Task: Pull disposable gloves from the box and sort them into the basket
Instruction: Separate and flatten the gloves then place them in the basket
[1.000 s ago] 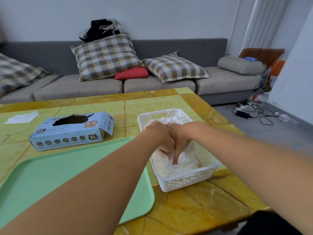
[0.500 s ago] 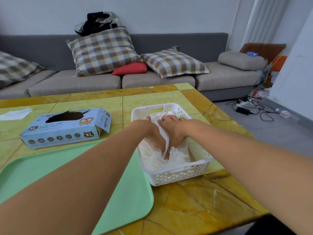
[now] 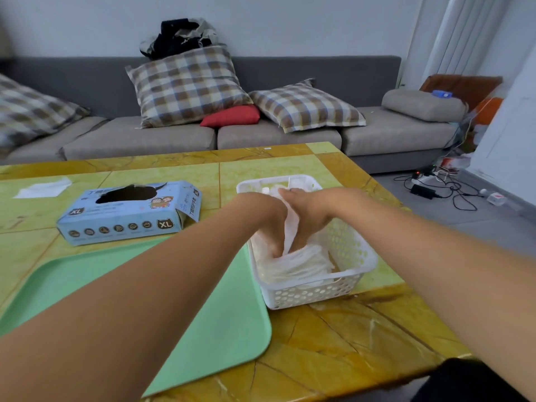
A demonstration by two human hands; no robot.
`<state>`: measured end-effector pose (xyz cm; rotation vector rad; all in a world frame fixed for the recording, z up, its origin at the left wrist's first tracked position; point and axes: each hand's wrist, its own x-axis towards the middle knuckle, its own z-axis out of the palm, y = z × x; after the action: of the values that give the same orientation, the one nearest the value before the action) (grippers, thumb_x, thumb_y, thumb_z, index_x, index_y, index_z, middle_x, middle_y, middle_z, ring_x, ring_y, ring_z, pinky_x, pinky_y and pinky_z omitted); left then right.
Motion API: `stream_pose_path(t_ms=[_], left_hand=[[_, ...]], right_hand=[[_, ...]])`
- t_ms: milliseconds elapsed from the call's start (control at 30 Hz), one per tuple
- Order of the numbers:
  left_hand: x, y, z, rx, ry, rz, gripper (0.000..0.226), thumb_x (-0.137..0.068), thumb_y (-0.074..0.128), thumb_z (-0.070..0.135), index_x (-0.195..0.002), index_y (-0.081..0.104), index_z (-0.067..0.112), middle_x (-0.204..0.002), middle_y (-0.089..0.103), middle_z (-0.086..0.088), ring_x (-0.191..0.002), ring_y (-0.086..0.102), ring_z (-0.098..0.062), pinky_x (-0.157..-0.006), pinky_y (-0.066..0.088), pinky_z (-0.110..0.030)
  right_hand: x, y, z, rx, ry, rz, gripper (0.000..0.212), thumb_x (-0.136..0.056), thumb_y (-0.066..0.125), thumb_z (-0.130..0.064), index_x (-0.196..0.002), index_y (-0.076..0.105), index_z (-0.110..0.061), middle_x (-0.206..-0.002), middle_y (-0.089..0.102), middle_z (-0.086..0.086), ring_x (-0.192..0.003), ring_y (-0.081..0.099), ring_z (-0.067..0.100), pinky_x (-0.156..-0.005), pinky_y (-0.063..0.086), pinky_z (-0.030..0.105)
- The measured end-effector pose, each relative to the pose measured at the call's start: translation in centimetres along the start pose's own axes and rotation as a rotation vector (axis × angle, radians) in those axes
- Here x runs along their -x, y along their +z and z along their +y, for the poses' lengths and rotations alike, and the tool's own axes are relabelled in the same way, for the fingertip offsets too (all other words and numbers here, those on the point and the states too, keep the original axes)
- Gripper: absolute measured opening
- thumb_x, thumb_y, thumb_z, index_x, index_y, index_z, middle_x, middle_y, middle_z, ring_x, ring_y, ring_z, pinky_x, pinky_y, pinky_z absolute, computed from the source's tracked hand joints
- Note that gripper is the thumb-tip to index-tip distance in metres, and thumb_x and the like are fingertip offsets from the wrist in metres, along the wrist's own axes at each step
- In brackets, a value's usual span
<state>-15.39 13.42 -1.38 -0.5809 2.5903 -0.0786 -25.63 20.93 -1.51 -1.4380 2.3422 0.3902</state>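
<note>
I saw both hands down inside the white basket [image 3: 352, 258] at centre frame, a pale glove [image 3: 291, 224] standing between them. The left hand [image 3: 268, 219] and right hand [image 3: 309, 211] pressed against it from either side; how far the fingers curled I could not tell. More gloves [image 3: 298, 264] lay beneath. The blue box [image 3: 127, 213] sat at left, well apart.
</note>
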Motion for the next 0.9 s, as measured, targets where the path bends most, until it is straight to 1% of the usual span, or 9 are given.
stream_pose_path(t_ms=[133, 233, 333, 400, 467, 567, 633, 800, 900], left_hand=[[2.6, -2.0, -0.7, 0.004, 0.031, 0.059, 0.077, -0.064, 0.081, 0.069, -0.122, 0.054, 0.027, -0.088, 0.05, 0.009, -0.101, 0.053, -0.024, -0.093, 0.047, -0.035], [2.7, -2.7, -0.5, 0.03, 0.031, 0.109, 0.093, -0.065, 0.08, 0.071, -0.136, 0.051, 0.018, -0.086, 0.047, 0.011, -0.101, 0.054, -0.024, -0.095, 0.05, -0.037], [1.5, -1.6, -0.1, 0.032, 0.01, 0.042, 0.105, -0.064, 0.078, 0.074, -0.146, 0.043, 0.02, -0.111, 0.052, 0.005, -0.12, 0.054, -0.026, -0.105, 0.047, -0.042], [0.5, -0.5, 0.2, 0.005, 0.003, -0.039, 0.109, -0.063, 0.078, 0.074, -0.15, 0.038, 0.022, -0.125, 0.051, 0.002, -0.127, 0.051, -0.027, -0.107, 0.045, -0.042], [-0.3, 0.3, 0.4, 0.009, -0.008, -0.069, 0.109, -0.063, 0.079, 0.073, -0.15, 0.038, 0.022, -0.132, 0.051, 0.0, -0.127, 0.051, -0.027, -0.103, 0.045, -0.04], [-0.9, 0.5, 0.7, -0.013, -0.019, -0.085, 0.111, -0.063, 0.079, 0.073, -0.152, 0.037, 0.022, -0.133, 0.05, -0.002, -0.126, 0.05, -0.029, -0.101, 0.045, -0.04], [-1.1, 0.2, 0.7, 0.002, -0.055, -0.108, 0.118, -0.066, 0.078, 0.073, -0.157, 0.025, 0.021, -0.144, 0.045, -0.004, -0.132, 0.046, -0.029, -0.098, 0.042, -0.038], [-1.2, 0.0, 0.8, -0.028, -0.125, -0.222, 0.155, -0.017, 0.078, 0.085, -0.153, 0.032, 0.028, -0.139, 0.051, 0.0, -0.128, 0.051, -0.031, -0.108, 0.043, -0.048], [-1.3, 0.2, 0.7, -0.036, -0.11, -0.23, 0.151, -0.017, 0.078, 0.086, -0.151, 0.036, 0.03, -0.139, 0.048, 0.002, -0.13, 0.048, -0.029, -0.109, 0.041, -0.048]], right_hand=[[2.1, -2.6, 0.4, 0.016, -0.021, -0.08, 0.16, -0.02, 0.081, -0.085, -0.158, 0.013, -0.042, -0.163, 0.021, -0.017, -0.151, 0.025, 0.017, -0.117, 0.034, 0.044], [2.7, -2.7, -0.1, 0.056, 0.005, -0.074, 0.134, -0.044, 0.083, -0.079, -0.157, 0.024, -0.039, -0.159, 0.031, -0.015, -0.145, 0.036, 0.018, -0.113, 0.039, 0.04], [2.2, -2.6, -0.5, 0.073, -0.001, 0.014, 0.106, -0.059, 0.086, -0.066, -0.15, 0.042, -0.034, -0.137, 0.05, -0.014, -0.122, 0.054, 0.019, -0.095, 0.048, 0.034], [1.2, -2.0, -0.8, 0.123, -0.051, -0.029, 0.091, -0.062, 0.088, -0.062, -0.141, 0.054, -0.032, -0.13, 0.057, -0.013, -0.121, 0.057, 0.019, -0.096, 0.051, 0.036], [0.2, -1.2, -0.9, 0.178, -0.045, -0.104, 0.099, -0.061, 0.088, -0.061, -0.145, 0.045, -0.032, -0.136, 0.052, -0.01, -0.129, 0.053, 0.022, -0.099, 0.049, 0.038], [-1.2, -0.2, -0.4, 0.26, 0.052, -0.115, 0.141, -0.053, 0.086, -0.07, -0.159, -0.001, -0.035, -0.165, 0.011, -0.006, -0.147, 0.03, 0.026, -0.107, 0.041, 0.044], [-1.7, 0.1, -0.3, 0.268, 0.068, -0.105, 0.152, -0.05, 0.085, -0.073, -0.158, -0.015, -0.033, -0.166, 0.004, -0.007, -0.149, 0.026, 0.027, -0.113, 0.038, 0.048], [-2.4, 0.6, -0.6, 0.212, 0.037, -0.177, 0.16, -0.03, 0.081, -0.082, -0.156, -0.009, -0.044, -0.165, 0.015, -0.006, -0.149, 0.027, 0.027, -0.113, 0.036, 0.05], [-1.8, -0.3, -0.1, 0.146, 0.036, -0.215, 0.166, -0.014, 0.08, -0.087, -0.151, -0.008, -0.056, -0.166, 0.011, -0.012, -0.152, 0.021, 0.025, -0.115, 0.033, 0.053]])
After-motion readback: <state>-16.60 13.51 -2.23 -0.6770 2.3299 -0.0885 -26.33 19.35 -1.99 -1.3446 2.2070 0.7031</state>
